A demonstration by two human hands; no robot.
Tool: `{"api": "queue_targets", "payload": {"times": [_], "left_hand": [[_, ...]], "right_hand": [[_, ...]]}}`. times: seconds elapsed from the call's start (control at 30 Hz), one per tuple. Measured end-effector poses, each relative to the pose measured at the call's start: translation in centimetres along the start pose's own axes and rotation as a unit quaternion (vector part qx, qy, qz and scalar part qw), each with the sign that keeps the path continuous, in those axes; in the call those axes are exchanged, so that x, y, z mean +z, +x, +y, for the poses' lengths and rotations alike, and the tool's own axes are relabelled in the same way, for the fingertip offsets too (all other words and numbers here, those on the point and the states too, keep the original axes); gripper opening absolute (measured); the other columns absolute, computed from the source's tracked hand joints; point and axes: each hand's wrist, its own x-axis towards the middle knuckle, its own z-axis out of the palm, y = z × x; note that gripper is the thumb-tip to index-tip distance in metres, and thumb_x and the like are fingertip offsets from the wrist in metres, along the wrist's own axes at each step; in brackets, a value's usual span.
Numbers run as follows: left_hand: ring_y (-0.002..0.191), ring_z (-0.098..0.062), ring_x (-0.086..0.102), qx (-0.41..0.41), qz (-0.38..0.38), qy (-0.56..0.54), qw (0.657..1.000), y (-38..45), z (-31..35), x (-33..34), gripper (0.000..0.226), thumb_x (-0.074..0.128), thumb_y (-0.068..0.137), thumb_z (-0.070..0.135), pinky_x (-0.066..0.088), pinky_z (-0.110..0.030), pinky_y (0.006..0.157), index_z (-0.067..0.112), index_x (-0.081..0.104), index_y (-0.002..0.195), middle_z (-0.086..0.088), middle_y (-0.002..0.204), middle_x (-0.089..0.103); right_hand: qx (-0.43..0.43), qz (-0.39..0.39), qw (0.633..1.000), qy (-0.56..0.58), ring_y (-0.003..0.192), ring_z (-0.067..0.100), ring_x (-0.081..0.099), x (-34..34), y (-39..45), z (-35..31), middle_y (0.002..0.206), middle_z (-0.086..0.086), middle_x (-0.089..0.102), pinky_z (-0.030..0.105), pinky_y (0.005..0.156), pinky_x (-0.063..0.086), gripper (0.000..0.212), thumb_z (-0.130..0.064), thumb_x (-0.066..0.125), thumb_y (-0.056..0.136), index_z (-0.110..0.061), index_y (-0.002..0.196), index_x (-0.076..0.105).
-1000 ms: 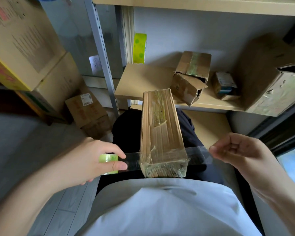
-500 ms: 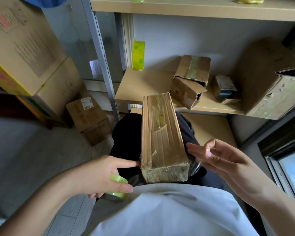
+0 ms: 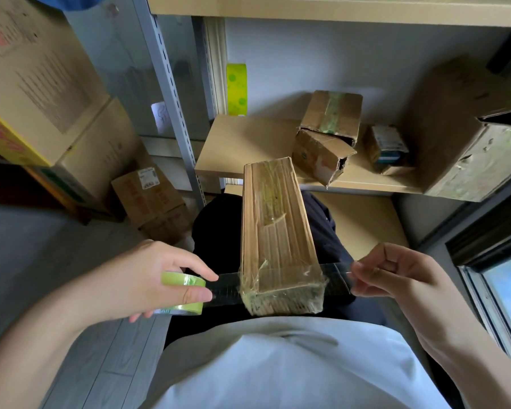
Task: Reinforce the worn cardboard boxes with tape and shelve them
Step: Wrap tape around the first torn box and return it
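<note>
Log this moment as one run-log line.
step: taping box end | left hand: grips tape roll | right hand: pinches tape strip | long box: on lap

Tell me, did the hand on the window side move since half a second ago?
Yes. The right hand has pulled away from the long brown cardboard box, toward the window, stretching the clear tape strip out past the box's side.

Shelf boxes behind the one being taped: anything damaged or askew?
Yes. The small brown cardboard box in the middle of the wooden shelf sits tilted, its front end flaps torn and gaping. The large cardboard box at right has a lifted flap and a scuffed, dented front.
</note>
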Motion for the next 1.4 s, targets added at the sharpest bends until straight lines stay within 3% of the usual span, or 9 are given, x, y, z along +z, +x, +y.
{"api": "queue_targets", "payload": {"times": [0.37, 0.47, 0.53, 0.63, 0.77, 0.9, 1.1, 1.23, 1.4], "left_hand": [[0.037, -0.009, 0.054, -0.043, -0.007, -0.025, 0.999, 1.1, 0.8, 1.3, 0.025, 0.070, 0.071, 0.068, 0.039, -0.019, 0.036, 0.060, 0.068, 0.094, 0.009, 0.090, 0.076], [0.034, -0.010, 0.052, -0.053, -0.005, -0.005, 0.999, 1.9, 0.2, 2.5, 0.027, 0.069, 0.070, 0.070, 0.037, -0.017, 0.035, 0.056, 0.068, 0.093, 0.003, 0.075, 0.074], [0.033, -0.010, 0.053, -0.056, -0.006, 0.000, 0.998, 2.2, 0.0, 2.8, 0.031, 0.066, 0.067, 0.073, 0.037, -0.017, 0.034, 0.055, 0.067, 0.092, 0.003, 0.067, 0.071], [0.032, -0.006, 0.050, -0.067, 0.005, 0.031, 0.997, 2.5, -0.7, 2.5, 0.024, 0.067, 0.073, 0.068, 0.035, -0.016, 0.033, 0.050, 0.068, 0.089, 0.007, 0.050, 0.063], [0.028, -0.004, 0.049, -0.085, 0.015, 0.104, 0.991, 2.7, -1.5, 2.1, 0.020, 0.070, 0.079, 0.063, 0.034, -0.013, 0.034, 0.046, 0.069, 0.089, 0.019, 0.046, 0.059], [0.034, -0.009, 0.057, -0.067, 0.010, 0.097, 0.993, 3.2, -2.2, 2.4, 0.024, 0.071, 0.079, 0.062, 0.037, -0.016, 0.034, 0.044, 0.072, 0.095, 0.008, 0.053, 0.066], [0.041, -0.017, 0.063, -0.055, -0.009, 0.068, 0.996, 4.1, -3.0, 2.5, 0.025, 0.072, 0.080, 0.059, 0.044, -0.022, 0.037, 0.039, 0.069, 0.095, -0.006, 0.062, 0.071], [0.035, -0.009, 0.056, -0.064, -0.006, 0.036, 0.997, 4.5, -3.1, 2.4, 0.027, 0.071, 0.074, 0.063, 0.041, -0.019, 0.036, 0.043, 0.071, 0.093, -0.003, 0.057, 0.069], [0.039, -0.012, 0.062, -0.052, -0.017, 0.046, 0.997, 5.6, -2.8, 2.4, 0.036, 0.066, 0.067, 0.073, 0.038, -0.017, 0.034, 0.049, 0.067, 0.095, -0.003, 0.065, 0.072]], "right_hand": [[0.012, 0.015, 0.995, -0.101, 0.049, 0.009, 0.057, 0.5, 0.7, 0.9, 0.059, 0.008, 0.067, 0.016, 0.049, 0.045, 0.020, -0.006, 0.072, 0.083, -0.014, 0.065, 0.068], [0.038, 0.014, 0.981, -0.192, 0.050, 0.006, 0.059, 1.3, 0.3, 1.7, 0.062, -0.002, 0.068, 0.025, 0.053, 0.051, 0.023, -0.018, 0.072, 0.086, -0.022, 0.065, 0.064], [0.013, 0.035, 0.953, -0.302, 0.060, 0.006, 0.062, 1.9, 0.2, 2.0, 0.069, -0.014, 0.067, 0.029, 0.056, 0.052, 0.017, -0.037, 0.072, 0.083, -0.029, 0.073, 0.061], [0.021, 0.076, 0.855, -0.513, 0.070, 0.010, 0.056, 1.9, 0.3, 1.9, 0.078, -0.013, 0.059, 0.030, 0.055, 0.042, 0.049, -0.064, 0.069, 0.073, -0.029, 0.099, 0.047], [-0.247, 0.145, 0.866, -0.411, 0.067, 0.014, 0.056, 1.5, -0.3, 0.2, 0.078, -0.012, 0.059, 0.027, 0.061, 0.045, 0.018, -0.038, 0.069, 0.090, -0.022, 0.096, 0.065], [-0.480, -0.028, 0.790, -0.381, 0.088, 0.021, 0.063, 5.3, -0.6, -1.7, 0.102, -0.005, 0.068, 0.031, 0.078, 0.048, 0.023, -0.033, 0.060, 0.099, -0.014, 0.104, 0.074], [-0.456, -0.221, 0.672, -0.540, 0.118, 0.013, 0.057, 11.2, 4.7, -3.4, 0.116, -0.012, 0.069, 0.030, 0.112, 0.033, 0.045, -0.052, 0.034, 0.102, -0.029, 0.117, 0.069], [-0.409, -0.271, 0.671, -0.556, 0.118, 0.013, 0.058, 9.3, 7.0, -1.3, 0.117, -0.012, 0.069, 0.032, 0.099, 0.045, 0.040, -0.051, 0.038, 0.103, -0.030, 0.121, 0.067], [-0.441, -0.242, 0.662, -0.556, 0.126, 0.014, 0.059, 6.9, 7.4, 0.6, 0.130, -0.008, 0.066, 0.039, 0.108, 0.045, 0.040, -0.041, 0.059, 0.097, -0.019, 0.129, 0.067]]}}
